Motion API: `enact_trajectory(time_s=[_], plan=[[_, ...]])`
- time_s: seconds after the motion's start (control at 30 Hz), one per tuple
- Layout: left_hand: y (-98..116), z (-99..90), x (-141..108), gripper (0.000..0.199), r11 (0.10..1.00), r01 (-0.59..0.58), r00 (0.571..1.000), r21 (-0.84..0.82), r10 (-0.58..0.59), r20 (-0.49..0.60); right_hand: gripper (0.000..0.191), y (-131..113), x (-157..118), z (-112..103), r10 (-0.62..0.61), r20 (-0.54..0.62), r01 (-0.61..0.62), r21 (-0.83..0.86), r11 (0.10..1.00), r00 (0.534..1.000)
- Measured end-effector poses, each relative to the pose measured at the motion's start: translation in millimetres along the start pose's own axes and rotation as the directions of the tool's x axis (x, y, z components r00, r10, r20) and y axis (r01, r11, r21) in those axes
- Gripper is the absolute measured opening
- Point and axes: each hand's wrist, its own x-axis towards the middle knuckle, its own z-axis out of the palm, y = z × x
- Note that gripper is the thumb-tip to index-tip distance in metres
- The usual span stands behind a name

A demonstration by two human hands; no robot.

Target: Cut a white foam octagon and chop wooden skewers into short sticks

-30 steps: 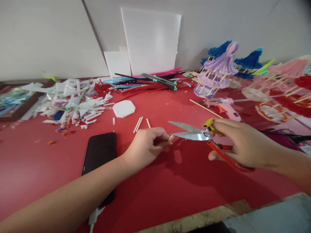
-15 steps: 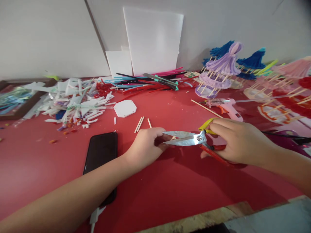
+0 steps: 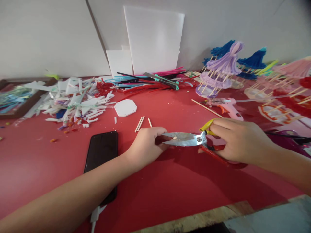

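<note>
My right hand point(image 3: 239, 140) is wrapped round the handles, one yellow and one red, of a pair of scissors point(image 3: 187, 139). The blades point left and are nearly closed at the fingertips of my left hand point(image 3: 147, 142). Between the blades shows the pale end of a wooden stick point(image 3: 174, 138), pinched in my left hand; the rest of it is hidden by fingers and blades. Just beyond my left hand lie a few short cut wooden sticks point(image 3: 139, 124) on the red table point(image 3: 155, 200). A white octagonal plate point(image 3: 125, 108) rests flat behind them.
A black phone point(image 3: 100, 150) with a cable lies under my left forearm. White scraps point(image 3: 80, 100) are heaped at the left. Pipe cleaners and a cutter knife point(image 3: 162, 80) lie at the back. A pink glue gun point(image 3: 232, 108) and tasselled carousel-like models point(image 3: 215, 76) stand at the right.
The scissor blades have come closer together over the end of the wooden stick. Both hands stay in nearly the same place.
</note>
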Motion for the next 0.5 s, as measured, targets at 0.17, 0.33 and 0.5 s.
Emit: enact_trajectory(time_s=[0.17, 0.33, 0.5], plan=[[0.7, -0.1, -1.2, 0.011, 1.0, -0.005, 1.0, 0.0, 0.005, -0.005, 0.039, -2.7, 0.6, 1.0, -0.026, -0.044, 0.024, -0.057, 0.998, 0.999], [1.8, -1.5, -1.0, 0.009, 0.998, -0.043, 0.999, 0.042, 0.044, -0.017, 0.037, -1.4, 2.3, 5.2, -0.014, -0.044, 0.014, -0.016, 1.0, 0.999], [-0.6, 0.7, -1.5, 0.004, 0.999, -0.033, 0.999, 0.041, 0.035, -0.035, 0.03, 7.5, 9.1, 14.4, 0.031, 0.072, -0.044, 0.178, 0.983, 0.997]])
